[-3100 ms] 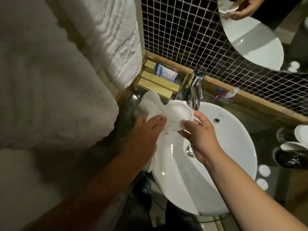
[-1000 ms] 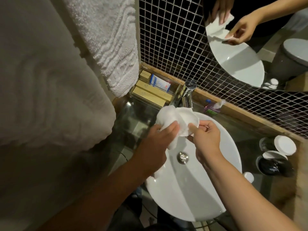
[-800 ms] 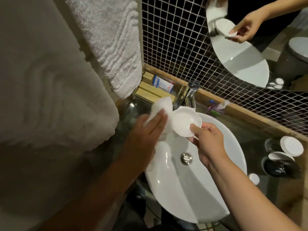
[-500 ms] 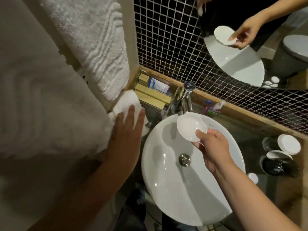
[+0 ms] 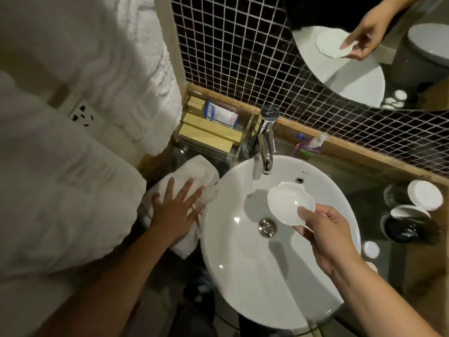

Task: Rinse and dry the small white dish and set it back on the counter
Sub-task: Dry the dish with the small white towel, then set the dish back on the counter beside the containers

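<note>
Right hand [image 5: 323,237] pinches the small white dish [image 5: 289,203] by its near rim, thumb on top and fingers under, so the scalloped bowl faces up and stays clear of the palm. The dish hangs over the white basin [image 5: 243,283], just below and right of the chrome faucet [image 5: 266,139], touching nothing else; held there, any leftover drip would likely fall in the basin rather than on the counter. No water visible from the spout. Left hand [image 5: 176,210] is spread flat, fingers splayed, pressing the white cloth [image 5: 196,171] down on the dark glass counter [image 5: 359,188] just left of the basin rim, probably parking it where it stays reachable. Dish surface looks clean, wet or dry cannot tell. Judging by that, drying looks about done and only the set-down remains. Free counter shows right of the basin near the black jars [image 5: 410,229] and round white lids [image 5: 425,194], so the placement needs care.
</note>
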Demonstrator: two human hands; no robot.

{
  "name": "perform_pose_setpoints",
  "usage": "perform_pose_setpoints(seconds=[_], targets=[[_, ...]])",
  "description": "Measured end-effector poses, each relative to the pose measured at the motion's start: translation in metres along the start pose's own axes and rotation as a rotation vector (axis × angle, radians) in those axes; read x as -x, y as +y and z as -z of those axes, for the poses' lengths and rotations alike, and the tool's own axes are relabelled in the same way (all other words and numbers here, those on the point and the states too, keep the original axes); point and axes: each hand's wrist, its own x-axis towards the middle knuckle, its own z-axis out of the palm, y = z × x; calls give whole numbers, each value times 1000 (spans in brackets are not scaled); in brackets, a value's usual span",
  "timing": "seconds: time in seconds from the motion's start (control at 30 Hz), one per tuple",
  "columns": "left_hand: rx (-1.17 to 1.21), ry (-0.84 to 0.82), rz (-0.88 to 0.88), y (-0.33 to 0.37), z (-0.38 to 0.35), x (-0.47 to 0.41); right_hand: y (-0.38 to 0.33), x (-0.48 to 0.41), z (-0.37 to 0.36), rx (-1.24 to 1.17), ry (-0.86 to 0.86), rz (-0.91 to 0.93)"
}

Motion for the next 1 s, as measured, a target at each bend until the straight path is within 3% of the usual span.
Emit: perform_pose_setpoints(seconds=[0.33, 0.47, 0.57, 0.63, 0.73, 0.83, 0.93, 1.0], targets=[[99, 71, 365, 15, 5, -55, 22, -11, 4, -34, 47, -35], [90, 25, 394, 39, 29, -58, 22, -22, 9, -67, 65, 12], [253, 266, 191, 87, 60, -36, 16, -26, 16, -71, 68, 58], [385, 314, -8, 131, 80, -14, 10, -24, 23, -56, 69, 88], [537, 135, -246, 196, 109, 2, 2, -18, 37, -18, 93, 119], [462, -23, -431, 243, 131, -6, -5, -14, 53, -39, 147, 129], [308, -32, -485, 278, 144, -28, -19, -17, 73, -103, 189, 172], [214, 1, -503, 302, 147, -44, -29, -25, 88, -11, 202, 251]])
